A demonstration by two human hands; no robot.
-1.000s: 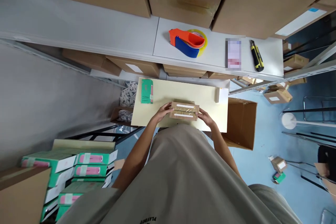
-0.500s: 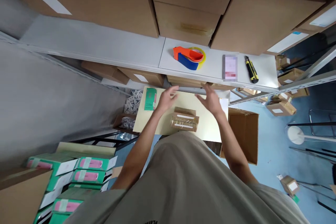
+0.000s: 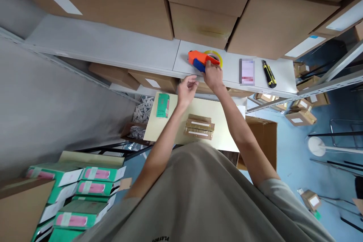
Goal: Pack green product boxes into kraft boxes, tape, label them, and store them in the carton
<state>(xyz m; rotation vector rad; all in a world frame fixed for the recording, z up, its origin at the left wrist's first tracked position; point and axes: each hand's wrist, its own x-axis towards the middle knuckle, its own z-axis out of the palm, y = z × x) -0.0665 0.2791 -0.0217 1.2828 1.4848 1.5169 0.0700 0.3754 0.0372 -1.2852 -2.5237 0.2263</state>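
Note:
My right hand point(image 3: 213, 75) is up on the white shelf point(image 3: 119, 51), its fingers closed around the orange and blue tape dispenser point(image 3: 200, 59). My left hand point(image 3: 185, 90) hovers just below the shelf edge with fingers loosely curled and nothing in it. Below both hands, a small brown taped parcel point(image 3: 199, 127) lies on the pale yellow board point(image 3: 227, 136). A green product box point(image 3: 162, 106) lies at the board's left end.
On the shelf to the right lie a blurred card point(image 3: 247, 71) and a yellow utility knife point(image 3: 268, 73). Large cartons point(image 3: 198, 22) are stacked behind. An open carton point(image 3: 262, 140) stands at the right, and green boxes point(image 3: 85, 185) are piled at lower left.
Both hands let go of the brown parcel and rose. My right hand reached the shelf and closed on the tape dispenser; my left stopped just under the shelf edge.

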